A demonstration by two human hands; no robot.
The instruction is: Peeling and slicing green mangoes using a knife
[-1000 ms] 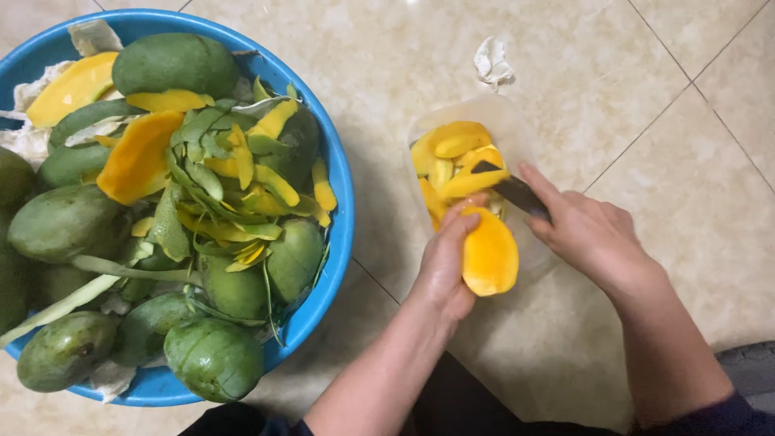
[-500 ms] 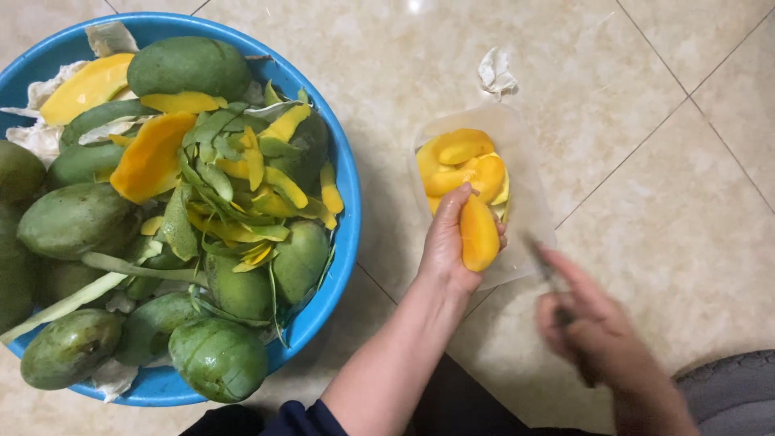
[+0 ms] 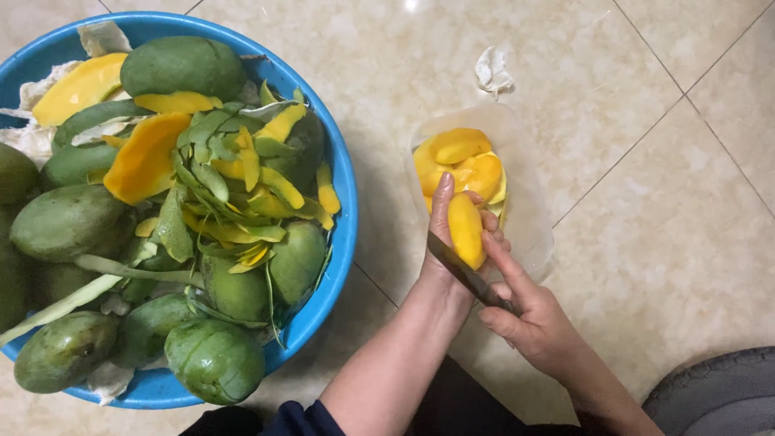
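Observation:
My left hand (image 3: 442, 258) holds a peeled yellow mango (image 3: 466, 230) over a clear plastic container (image 3: 529, 202) on the tiled floor. Several cut yellow mango pieces (image 3: 464, 161) lie in that container. My right hand (image 3: 533, 319) grips a knife (image 3: 462, 270) by its handle, and the dark blade lies across my left palm against the lower end of the mango.
A large blue basin (image 3: 343, 234) on the left is full of whole green mangoes (image 3: 214, 359), green peels and yellow mango slices. A crumpled white scrap (image 3: 492, 73) lies on the beige tiles beyond the container. A grey object (image 3: 718, 396) shows at the bottom right corner.
My right hand, which had swung away to the right with the knife, has come back and set the blade against the mango. My left hand holds the mango in nearly the same place.

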